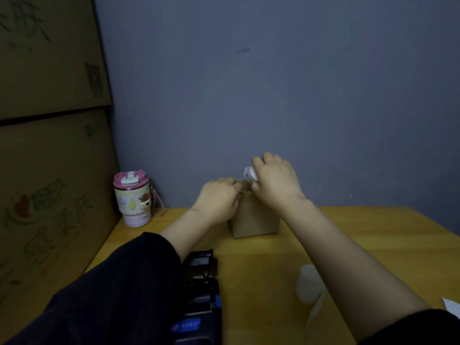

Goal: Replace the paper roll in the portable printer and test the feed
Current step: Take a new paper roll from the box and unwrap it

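Nearest, black printer lies lid-open at the yellow table's near edge, long axis running away from the person. Bare tabletop right. Farther, left hand grips small brown box's rim; right hand clasps white paper roll above it. Blue-grey wall close behind.

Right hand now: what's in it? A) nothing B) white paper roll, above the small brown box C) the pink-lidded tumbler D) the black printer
B: the right hand has its grip closed on a white paper roll, just above the open top of the small brown box, which the left hand steadies.
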